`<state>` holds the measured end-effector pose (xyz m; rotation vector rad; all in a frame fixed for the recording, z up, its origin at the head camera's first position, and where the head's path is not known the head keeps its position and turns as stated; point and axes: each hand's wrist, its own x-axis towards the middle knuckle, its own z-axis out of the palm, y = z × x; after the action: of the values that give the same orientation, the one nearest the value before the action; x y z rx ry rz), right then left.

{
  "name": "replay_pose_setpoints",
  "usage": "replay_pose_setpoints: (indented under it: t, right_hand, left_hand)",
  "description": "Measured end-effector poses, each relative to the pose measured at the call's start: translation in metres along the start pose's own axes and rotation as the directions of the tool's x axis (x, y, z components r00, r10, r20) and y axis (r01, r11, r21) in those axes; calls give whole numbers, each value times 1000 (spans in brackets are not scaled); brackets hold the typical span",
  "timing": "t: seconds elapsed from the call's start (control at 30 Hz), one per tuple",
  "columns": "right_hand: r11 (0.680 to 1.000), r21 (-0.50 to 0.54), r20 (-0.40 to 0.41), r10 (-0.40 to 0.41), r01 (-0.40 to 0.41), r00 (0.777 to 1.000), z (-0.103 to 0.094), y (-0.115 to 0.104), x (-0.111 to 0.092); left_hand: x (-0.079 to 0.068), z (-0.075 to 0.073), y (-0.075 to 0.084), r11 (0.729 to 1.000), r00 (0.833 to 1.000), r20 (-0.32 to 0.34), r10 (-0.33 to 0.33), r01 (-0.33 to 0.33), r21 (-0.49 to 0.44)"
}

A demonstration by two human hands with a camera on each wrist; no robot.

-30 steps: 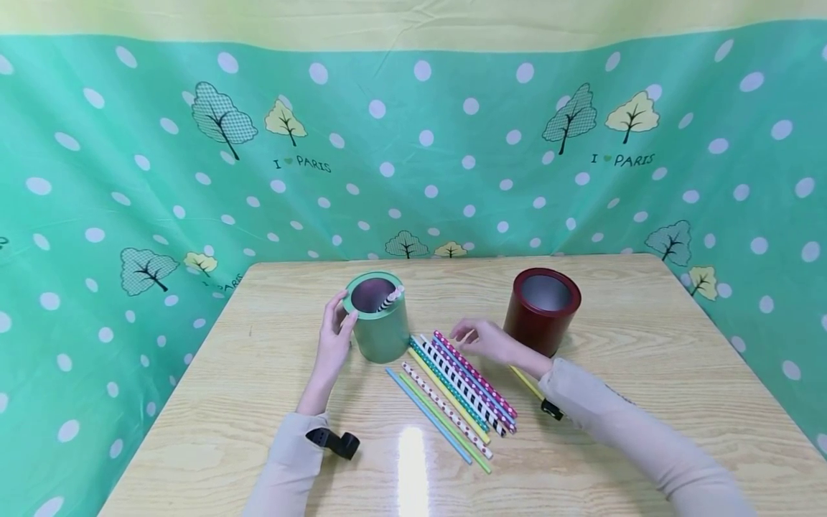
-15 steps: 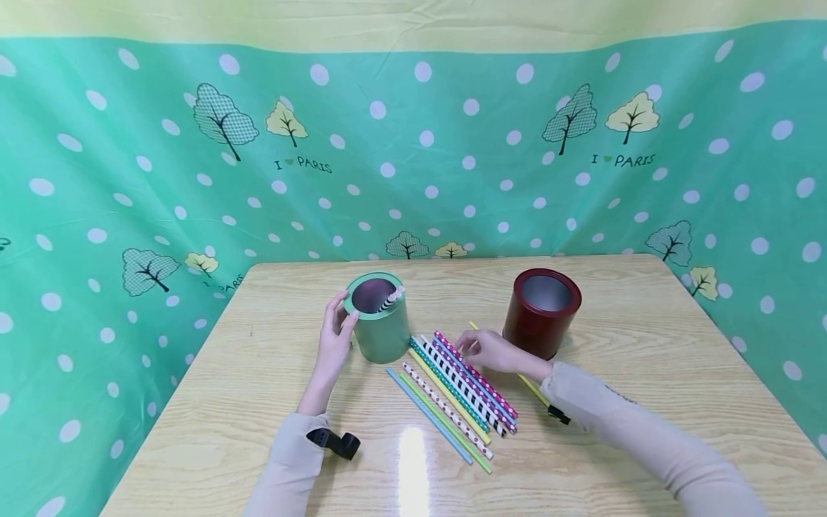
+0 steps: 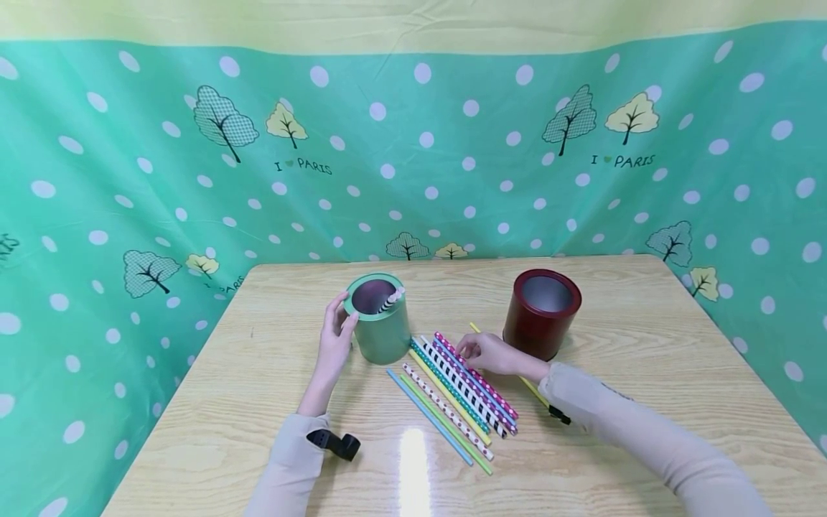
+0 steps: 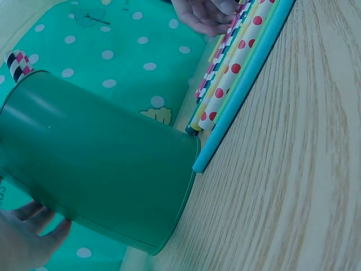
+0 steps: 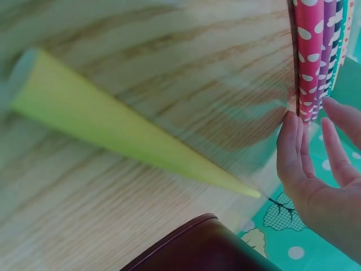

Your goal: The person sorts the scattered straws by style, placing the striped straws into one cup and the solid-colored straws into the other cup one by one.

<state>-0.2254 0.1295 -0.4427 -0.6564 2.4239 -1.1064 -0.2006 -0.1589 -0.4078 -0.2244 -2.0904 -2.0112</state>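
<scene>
From head, lying at seven o'clock from the nearer right hand [image 3: 489, 353], slim magenta white-dotted straw [image 3: 488, 388], long axis half-past-ten to half-past-four; from left wrist, holding green cylindrical metal-looking can [image 4: 96, 164] with left hand [image 4: 25, 240]; from right wrist, fingers narrowly parted about straw's six-o'clock end, cannot tell whether pinching

Beneath my fingers [image 3: 470, 345] I note a table [image 3: 213, 431], pale wood-grain finish, with a streak of glare [image 3: 413, 470] on my near side of them. Beyond my fingers hangs a green cloth [image 3: 400, 129] bearing white dots [image 3: 426, 138], printed trees [image 3: 224, 122] and "PARIS" lettering [image 3: 624, 161]. Farther up beyond them, I record a plain cream band [image 3: 413, 25].
</scene>
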Motion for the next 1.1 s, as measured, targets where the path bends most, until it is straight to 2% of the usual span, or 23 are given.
replay_pose_setpoints:
  t: [0.23,0.43,0.7,1.1]
  right_hand:
    - [1000,15,24,-17,17,1000,0,4,3]
    - [998,-21,19,-52,52,998,1,6,4]
    - [1000,-19,27,-7,7,1000,1,5,5]
    - [999,-46,-37,20,-22,999,4,5,4]
  left_hand:
    - [0,0,0,1000,1000,-1,7,-7,-4]
    - [1,0,-1,1000,1000,-5,2,-2,-8]
    - [1,0,0,1000,1000,-3,6,-6,-13]
    - [0,1,0,1000,1000,-10,4,-4,-9]
